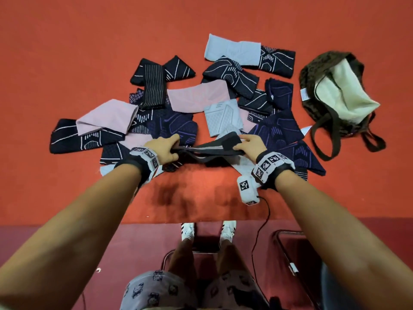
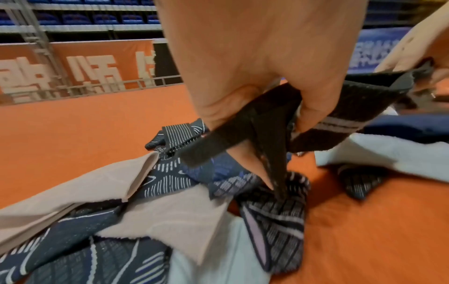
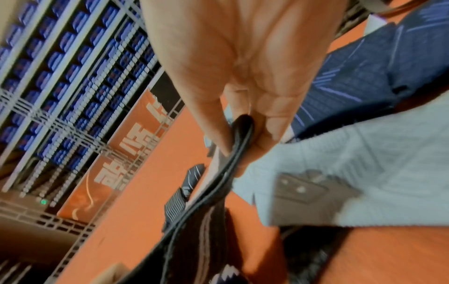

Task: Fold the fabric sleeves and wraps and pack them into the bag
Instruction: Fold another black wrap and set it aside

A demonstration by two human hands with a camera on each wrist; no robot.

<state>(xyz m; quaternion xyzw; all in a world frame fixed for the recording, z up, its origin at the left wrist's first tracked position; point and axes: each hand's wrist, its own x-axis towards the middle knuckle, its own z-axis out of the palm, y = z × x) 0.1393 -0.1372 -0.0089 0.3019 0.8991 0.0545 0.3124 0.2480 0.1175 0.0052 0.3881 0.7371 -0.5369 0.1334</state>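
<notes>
A black elastic wrap with pale stripes is stretched between my two hands just above the pile. My left hand pinches its left end, where a black strap end sticks out past the thumb. My right hand grips the folded right end between thumb and fingers. Under the hands lies a heap of dark patterned sleeves, pink sleeves and pale blue sleeves. The brown bag lies open at the right, its cream lining showing.
The red table reaches its front edge close to my body. A white tagged device with a black cable lies near the right wrist. The bag's long straps trail toward me. A dark chair stands lower right.
</notes>
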